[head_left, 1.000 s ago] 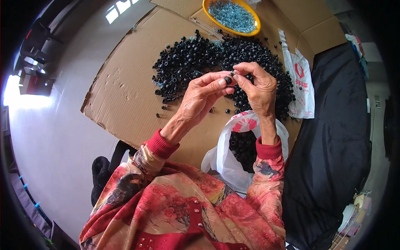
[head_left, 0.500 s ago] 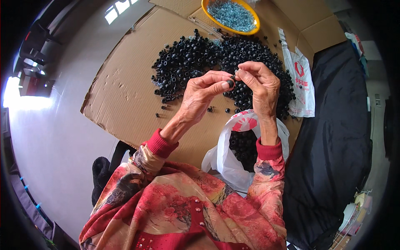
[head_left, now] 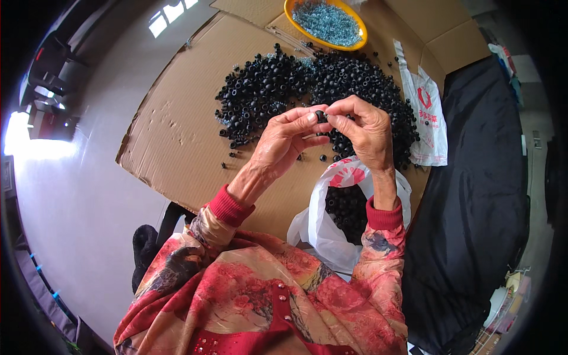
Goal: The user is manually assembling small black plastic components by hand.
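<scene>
Over the cardboard sheet (head_left: 177, 124), my two hands meet at the fingertips. My left hand (head_left: 281, 142) pinches a small round black knob (head_left: 320, 116) between thumb and forefinger, its other fingers loosely spread below. Thumb and forefinger of my right hand (head_left: 368, 130) are pressed together right against the knob, on a tiny piece too small to make out. Behind the hands lies a wide heap of black knobs (head_left: 266, 83), many showing a hollow end. Under my right wrist a white plastic bag (head_left: 319, 219) stands open with more black knobs inside.
A yellow bowl (head_left: 289, 16) of small clear bluish pieces stands at the far side. A flat white bag with red print (head_left: 435, 145) lies right of the heap. Black cloth (head_left: 467, 195) covers the right side. Cardboard flaps (head_left: 455, 44) rise at the far right.
Both hands have shifted slightly, the right one a little nearer to me. The knob has turned and moved left in my left fingertips, and my left lower fingers have spread.
</scene>
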`<state>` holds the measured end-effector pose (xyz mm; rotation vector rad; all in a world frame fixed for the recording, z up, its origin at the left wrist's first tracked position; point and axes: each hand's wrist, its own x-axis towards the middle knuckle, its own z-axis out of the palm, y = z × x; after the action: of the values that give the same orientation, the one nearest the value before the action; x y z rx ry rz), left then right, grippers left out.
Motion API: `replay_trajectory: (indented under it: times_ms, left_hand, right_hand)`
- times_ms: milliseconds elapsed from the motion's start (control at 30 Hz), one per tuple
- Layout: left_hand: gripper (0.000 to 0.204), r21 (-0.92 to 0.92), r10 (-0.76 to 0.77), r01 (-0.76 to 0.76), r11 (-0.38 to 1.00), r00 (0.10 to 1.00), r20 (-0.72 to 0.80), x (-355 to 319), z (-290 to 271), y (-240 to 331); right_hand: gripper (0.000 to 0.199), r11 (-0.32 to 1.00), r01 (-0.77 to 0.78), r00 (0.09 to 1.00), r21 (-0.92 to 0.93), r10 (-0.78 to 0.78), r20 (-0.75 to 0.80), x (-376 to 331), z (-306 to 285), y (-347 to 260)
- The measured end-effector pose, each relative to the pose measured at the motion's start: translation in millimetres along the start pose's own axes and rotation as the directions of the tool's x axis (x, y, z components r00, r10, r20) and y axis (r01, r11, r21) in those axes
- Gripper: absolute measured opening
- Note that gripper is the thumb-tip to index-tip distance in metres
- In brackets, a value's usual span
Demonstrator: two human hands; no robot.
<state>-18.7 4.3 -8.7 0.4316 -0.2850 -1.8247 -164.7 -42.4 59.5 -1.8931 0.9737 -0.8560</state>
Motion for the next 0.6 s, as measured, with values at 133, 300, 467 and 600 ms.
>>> replay_trajectory:
  times_ms: [133,300,467,600]
  left_hand:
    - [0.026,0.087,0.032,-0.031,0.996,0.999,-0.015,-1.2,2.7,-0.3]
    - [0.025,0.114,0.061,-0.064,0.991,0.998,0.035,-0.5,-6.8,-4.1]
    - [0.021,-0.045,0.017,-0.016,0.999,0.999,0.035,2.4,-5.9,-4.1]
    - [0.017,-0.289,0.024,-0.012,0.957,0.999,0.038,2.4,4.0,4.0]
  right_hand:
    - [0.008,1.0,0.006,0.999,0.025,-0.008,0.04,-0.3,0.3,1.8]
    - [0.009,0.999,-0.027,0.998,-0.024,0.029,0.047,1.5,2.9,0.1]
    - [0.01,0.976,-0.159,0.987,0.148,0.158,0.02,5.9,1.9,7.8]
    - [0.009,0.999,-0.05,0.993,0.015,0.051,-0.111,5.1,0.4,2.7]
